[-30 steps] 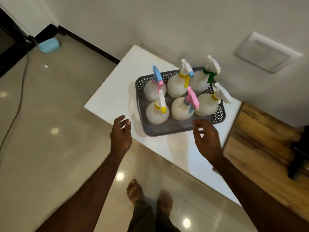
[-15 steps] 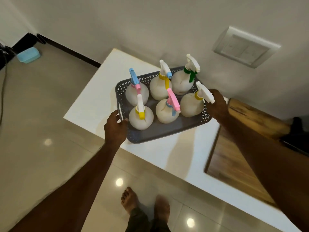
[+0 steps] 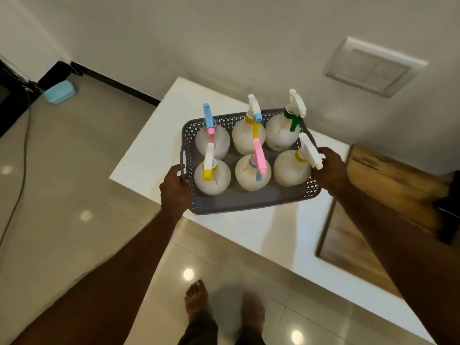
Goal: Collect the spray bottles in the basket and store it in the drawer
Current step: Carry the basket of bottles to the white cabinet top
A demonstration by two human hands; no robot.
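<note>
A blue box (image 3: 59, 92) sits on the tiled floor (image 3: 62, 170) far left, by the dark skirting, with a cable (image 3: 21, 175) trailing across the tiles near it. Next comes the left hand (image 3: 175, 189), its grip closed round the left handle of the grey basket (image 3: 239, 204), fingers curled over the rim. The basket sits over the near left part of the white surface (image 3: 249, 230); whether its base touches the top cannot be told. Six spray bottles stand upright in it in two rows of three. Back row: a bottle with a blue and pink trigger (image 3: 211, 143), one with a white head and yellow collar (image 3: 247, 138), one with a green collar (image 3: 282, 131). Front row: a bottle with a yellow nozzle (image 3: 211, 176), one with a pink trigger (image 3: 252, 174), one with a white head and yellow collar (image 3: 292, 168). The right hand (image 3: 329, 170) grips the basket's right end, partly hidden behind that last bottle's spray head. Right of it a wooden board (image 3: 361, 240) lies on the surface. On the wall above is a white switch plate (image 3: 373, 67). Bare feet (image 3: 199, 300) show on the floor below
</note>
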